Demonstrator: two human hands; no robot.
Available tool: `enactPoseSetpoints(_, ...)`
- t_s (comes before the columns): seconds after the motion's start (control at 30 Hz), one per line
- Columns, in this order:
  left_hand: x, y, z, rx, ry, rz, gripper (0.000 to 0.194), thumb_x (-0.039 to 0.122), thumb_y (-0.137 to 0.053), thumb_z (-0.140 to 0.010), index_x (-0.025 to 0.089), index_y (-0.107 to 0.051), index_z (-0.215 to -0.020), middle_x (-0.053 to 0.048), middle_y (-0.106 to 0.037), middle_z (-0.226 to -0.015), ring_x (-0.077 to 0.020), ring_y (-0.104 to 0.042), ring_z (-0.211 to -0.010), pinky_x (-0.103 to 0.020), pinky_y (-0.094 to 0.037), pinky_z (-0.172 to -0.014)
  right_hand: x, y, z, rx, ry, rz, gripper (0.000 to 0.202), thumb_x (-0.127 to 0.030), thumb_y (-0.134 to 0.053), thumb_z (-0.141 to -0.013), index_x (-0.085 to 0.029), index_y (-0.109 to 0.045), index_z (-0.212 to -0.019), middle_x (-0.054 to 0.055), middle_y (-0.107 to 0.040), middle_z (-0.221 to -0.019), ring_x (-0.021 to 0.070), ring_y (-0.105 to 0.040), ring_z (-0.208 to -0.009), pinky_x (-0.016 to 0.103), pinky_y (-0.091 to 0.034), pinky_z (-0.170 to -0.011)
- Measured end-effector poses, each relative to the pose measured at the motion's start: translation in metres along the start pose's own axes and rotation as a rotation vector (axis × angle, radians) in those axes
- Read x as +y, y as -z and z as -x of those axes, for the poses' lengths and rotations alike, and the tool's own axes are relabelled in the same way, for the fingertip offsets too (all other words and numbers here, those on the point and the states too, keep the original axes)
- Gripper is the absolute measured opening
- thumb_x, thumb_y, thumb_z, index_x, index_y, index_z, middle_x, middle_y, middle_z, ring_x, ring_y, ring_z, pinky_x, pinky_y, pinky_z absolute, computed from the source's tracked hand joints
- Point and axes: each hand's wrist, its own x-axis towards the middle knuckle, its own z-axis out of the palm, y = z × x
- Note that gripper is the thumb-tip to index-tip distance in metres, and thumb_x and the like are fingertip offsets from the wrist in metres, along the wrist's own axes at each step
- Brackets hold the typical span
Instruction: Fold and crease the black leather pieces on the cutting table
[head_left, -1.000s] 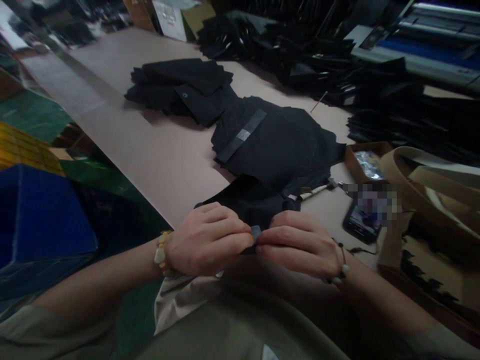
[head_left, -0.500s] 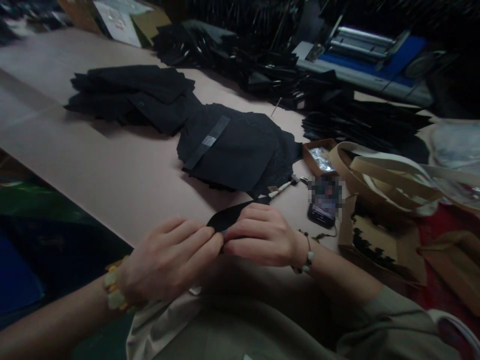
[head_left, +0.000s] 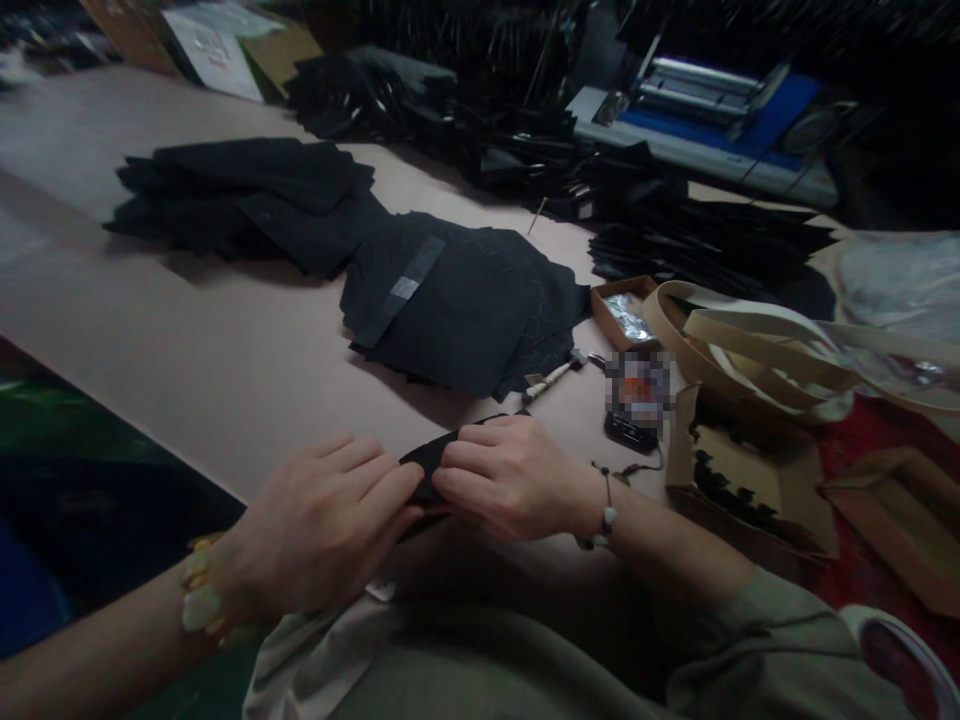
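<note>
A black fabric piece (head_left: pixel 426 460) is held between my two hands at the near edge of the table. My left hand (head_left: pixel 322 520) is closed on its left end, thumb and fingers pinching it. Close beside it, my right hand (head_left: pixel 510 475) has its fingers curled over the same piece. Much of the piece is hidden under the fingers. Just beyond lies a stack of black cut fabric panels (head_left: pixel 457 310), with a dark strip bearing a pale label (head_left: pixel 405 288) on top. A small hammer (head_left: pixel 555 380) rests at the stack's near right corner.
Another black panel stack (head_left: pixel 247 200) lies farther left on the pale table (head_left: pixel 247 370). To the right are a phone (head_left: pixel 634 430), a small box of shiny parts (head_left: pixel 628 315), an open cardboard box with black pieces (head_left: pixel 757 480) and coiled beige strips (head_left: pixel 750 340). Dark piles (head_left: pixel 712 245) line the back.
My hands have shifted slightly left and changed their hold; the fingertips are a little farther apart, showing more of the black piece between them. The whole view has shifted slightly.
</note>
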Motion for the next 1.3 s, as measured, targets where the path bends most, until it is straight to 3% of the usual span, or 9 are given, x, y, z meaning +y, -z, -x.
enactPoseSetpoints(0.17,0.001,-0.002,0.003,-0.036,-0.019,0.115,0.022,0.016,-0.049,-0.093,0.018,-0.053,-0.071,-0.001,-0.050,-0.064,-0.0173,-0.038,-0.061,-0.035,-0.025,-0.058,-0.003,-0.002,0.000,0.053,-0.017,-0.056,0.027,-0.029,-0.046,-0.098,-0.018,-0.053,-0.074,0.000,-0.054,-0.070,0.0130,-0.042,-0.062,0.030,-0.024,-0.055)
enactPoseSetpoints(0.37,0.008,0.001,0.000,0.066,-0.100,0.302,0.025,0.005,-0.047,-0.086,0.017,-0.051,-0.065,-0.001,-0.046,-0.059,-0.0155,-0.033,-0.057,-0.035,-0.022,-0.054,-0.007,-0.004,0.001,0.114,0.093,-0.151,0.020,-0.022,-0.046,-0.090,-0.019,-0.052,-0.071,0.000,-0.050,-0.068,0.0137,-0.039,-0.061,0.031,-0.025,-0.056)
enactPoseSetpoints(0.53,0.013,0.005,0.005,0.111,-0.152,0.321,0.022,0.005,-0.051,-0.083,0.016,-0.053,-0.064,-0.001,-0.045,-0.057,-0.0154,-0.033,-0.056,-0.036,-0.023,-0.054,-0.012,-0.010,0.002,0.235,0.151,-0.168,0.019,-0.023,-0.047,-0.088,-0.018,-0.057,-0.073,-0.001,-0.052,-0.068,0.0136,-0.039,-0.060,0.033,-0.024,-0.056)
enactPoseSetpoints(0.8,-0.011,0.002,0.003,-0.057,0.056,0.285,0.017,0.015,-0.049,-0.092,0.016,-0.064,-0.083,-0.002,-0.058,-0.067,-0.0154,-0.048,-0.062,-0.031,-0.032,-0.058,-0.001,-0.005,-0.002,0.081,-0.160,-0.232,0.025,-0.037,-0.052,-0.097,-0.018,-0.064,-0.087,0.002,-0.064,-0.076,0.0150,-0.051,-0.072,0.033,-0.034,-0.074)
enactPoseSetpoints(0.93,-0.029,0.005,-0.007,-0.167,0.252,0.441,0.019,0.028,-0.051,-0.095,0.019,-0.067,-0.091,-0.001,-0.064,-0.074,-0.0131,-0.056,-0.066,-0.025,-0.038,-0.059,0.012,0.004,0.000,-0.024,-0.347,-0.528,0.027,-0.035,-0.052,-0.098,-0.014,-0.066,-0.088,0.002,-0.063,-0.076,0.0129,-0.053,-0.073,0.027,-0.036,-0.069)
enactPoseSetpoints(1.1,-0.048,0.015,-0.032,-0.477,0.410,0.716,0.038,0.046,-0.051,-0.093,0.018,-0.065,-0.072,0.004,-0.053,-0.055,-0.0086,-0.046,-0.049,-0.020,-0.033,-0.046,0.024,0.009,0.004,-0.132,-0.641,-1.071,0.043,-0.051,-0.056,-0.093,-0.012,-0.066,-0.079,-0.005,-0.045,-0.060,0.0072,-0.038,-0.055,0.021,-0.029,-0.052)
enactPoseSetpoints(1.2,-0.058,0.019,-0.045,-0.573,0.473,0.850,0.041,0.049,-0.051,-0.091,0.017,-0.065,-0.070,0.003,-0.053,-0.057,-0.0090,-0.046,-0.050,-0.020,-0.034,-0.046,0.031,0.006,0.006,-0.123,-0.745,-1.266,0.046,-0.055,-0.059,-0.089,-0.011,-0.067,-0.080,-0.005,-0.046,-0.060,0.0067,-0.037,-0.054,0.021,-0.028,-0.050)
enactPoseSetpoints(1.3,-0.070,0.018,-0.050,-0.549,0.552,0.904,0.039,0.050,-0.050,-0.091,0.018,-0.069,-0.081,0.001,-0.061,-0.068,-0.0112,-0.052,-0.059,-0.020,-0.039,-0.052,0.040,0.004,0.007,-0.018,-0.770,-1.235,0.035,-0.046,-0.064,-0.088,-0.012,-0.070,-0.095,0.001,-0.064,-0.079,0.0104,-0.054,-0.068,0.021,-0.040,-0.060)
